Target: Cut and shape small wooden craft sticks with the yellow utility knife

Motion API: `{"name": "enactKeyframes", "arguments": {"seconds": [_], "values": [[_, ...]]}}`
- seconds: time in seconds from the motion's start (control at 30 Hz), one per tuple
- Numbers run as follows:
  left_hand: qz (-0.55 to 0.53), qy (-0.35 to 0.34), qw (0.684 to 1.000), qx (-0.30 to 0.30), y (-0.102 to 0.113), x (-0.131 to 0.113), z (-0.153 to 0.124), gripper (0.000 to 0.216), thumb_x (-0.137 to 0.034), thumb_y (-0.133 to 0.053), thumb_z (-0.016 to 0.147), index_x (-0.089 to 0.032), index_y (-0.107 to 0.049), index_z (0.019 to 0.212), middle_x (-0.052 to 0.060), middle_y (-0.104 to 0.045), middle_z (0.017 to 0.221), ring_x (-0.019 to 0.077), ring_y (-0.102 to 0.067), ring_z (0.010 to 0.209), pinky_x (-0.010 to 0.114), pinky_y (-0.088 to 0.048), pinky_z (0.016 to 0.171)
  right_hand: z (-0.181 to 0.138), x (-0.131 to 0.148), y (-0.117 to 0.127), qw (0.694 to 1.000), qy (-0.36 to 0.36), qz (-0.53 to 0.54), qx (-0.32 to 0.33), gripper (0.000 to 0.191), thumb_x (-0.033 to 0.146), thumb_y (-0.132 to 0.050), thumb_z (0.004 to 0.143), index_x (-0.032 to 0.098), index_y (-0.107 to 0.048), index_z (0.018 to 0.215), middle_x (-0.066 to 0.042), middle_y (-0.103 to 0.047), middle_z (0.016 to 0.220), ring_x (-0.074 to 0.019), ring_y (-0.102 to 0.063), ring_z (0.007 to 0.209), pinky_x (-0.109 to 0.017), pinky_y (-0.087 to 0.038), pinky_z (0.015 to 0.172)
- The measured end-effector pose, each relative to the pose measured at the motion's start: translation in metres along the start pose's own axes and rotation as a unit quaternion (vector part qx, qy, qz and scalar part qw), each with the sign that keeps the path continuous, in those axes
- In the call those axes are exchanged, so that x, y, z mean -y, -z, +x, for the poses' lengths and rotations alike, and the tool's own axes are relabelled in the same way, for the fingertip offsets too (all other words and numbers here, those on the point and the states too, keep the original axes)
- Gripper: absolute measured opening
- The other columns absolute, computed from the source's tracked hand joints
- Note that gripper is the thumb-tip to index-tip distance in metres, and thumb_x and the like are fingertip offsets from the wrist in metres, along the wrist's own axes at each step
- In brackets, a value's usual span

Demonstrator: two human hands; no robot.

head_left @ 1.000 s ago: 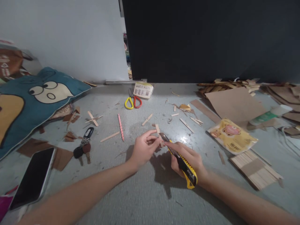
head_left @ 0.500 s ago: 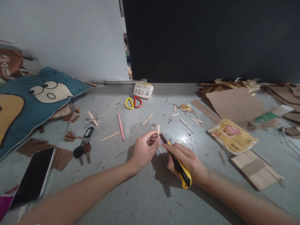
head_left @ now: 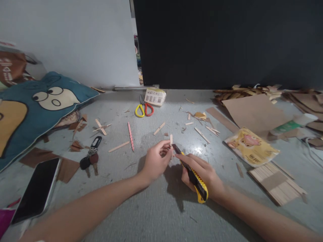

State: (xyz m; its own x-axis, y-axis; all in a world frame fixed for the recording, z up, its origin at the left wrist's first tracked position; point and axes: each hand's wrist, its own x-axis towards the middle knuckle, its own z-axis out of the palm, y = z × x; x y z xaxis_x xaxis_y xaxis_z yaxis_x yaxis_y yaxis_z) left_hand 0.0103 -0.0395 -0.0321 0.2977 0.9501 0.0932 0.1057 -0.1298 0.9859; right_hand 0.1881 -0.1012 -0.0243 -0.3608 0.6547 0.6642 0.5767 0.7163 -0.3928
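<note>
My left hand (head_left: 155,161) pinches a short wooden craft stick (head_left: 171,139), holding it upright just above the grey table (head_left: 156,215). My right hand (head_left: 202,171) grips a yellow and black utility knife (head_left: 194,176), its blade tip touching the lower part of the stick. Both hands meet at the middle of the table.
Loose wooden sticks (head_left: 158,128), a pink pencil (head_left: 130,136), yellow and red scissors (head_left: 143,109), keys (head_left: 90,156) and a phone (head_left: 37,190) lie at left. A yellow packet (head_left: 251,146), a stick panel (head_left: 276,183), a glue bottle (head_left: 292,124) and cardboard (head_left: 254,111) sit at right. A blue cushion (head_left: 32,107) lies far left.
The stick has turned upright in my left hand. My right hand drew the knife back and down a little, so its blade now meets the stick's lower part.
</note>
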Motion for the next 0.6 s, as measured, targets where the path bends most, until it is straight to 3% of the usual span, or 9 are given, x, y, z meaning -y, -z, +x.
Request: {"name": "enactKeyframes", "arguments": {"seconds": [0.23, 0.43, 0.6], "values": [[0.002, -0.018, 1.0, 0.003, -0.0003, -0.0025, -0.0008, 0.029, -0.036, -0.065, 0.092, -0.016, -0.068, 0.112, 0.008, -0.074, 0.095, 0.0184, -0.071, 0.084, 0.031, -0.056, 0.079, -0.0012, -0.001, -0.0004, 1.0, 0.002, 0.004, 0.004, 0.055, 0.002, -0.051, 0.088, 0.018, -0.053, 0.141, -0.004, -0.059, 0.082, -0.0188, -0.059, 0.066, -0.031, -0.056, 0.059], [-0.049, 0.014, 0.999, 0.004, 0.0016, -0.0039, 0.0036, 0.029, -0.045, -0.058, 0.097, -0.018, -0.07, 0.101, 0.001, -0.068, 0.074, 0.0157, -0.065, 0.069, 0.028, -0.053, 0.07, -0.001, -0.0003, -0.0004, 0.998, -0.041, 0.055, -0.007, 0.05, 0.004, -0.051, 0.091, 0.021, -0.056, 0.138, -0.003, -0.062, 0.084, -0.0168, -0.063, 0.067, -0.029, -0.057, 0.062], [-0.078, 0.019, 0.997, 0.009, 0.0049, -0.0029, 0.0079, 0.033, -0.051, -0.064, 0.094, -0.018, -0.071, 0.092, 0.002, -0.069, 0.072, 0.016, -0.065, 0.068, 0.028, -0.054, 0.071, 0.0004, 0.0001, -0.0001, 0.993, -0.062, 0.096, -0.021, 0.047, 0.006, -0.049, 0.094, 0.024, -0.058, 0.136, -0.002, -0.066, 0.088, -0.0145, -0.067, 0.07, -0.027, -0.059, 0.066]]}}
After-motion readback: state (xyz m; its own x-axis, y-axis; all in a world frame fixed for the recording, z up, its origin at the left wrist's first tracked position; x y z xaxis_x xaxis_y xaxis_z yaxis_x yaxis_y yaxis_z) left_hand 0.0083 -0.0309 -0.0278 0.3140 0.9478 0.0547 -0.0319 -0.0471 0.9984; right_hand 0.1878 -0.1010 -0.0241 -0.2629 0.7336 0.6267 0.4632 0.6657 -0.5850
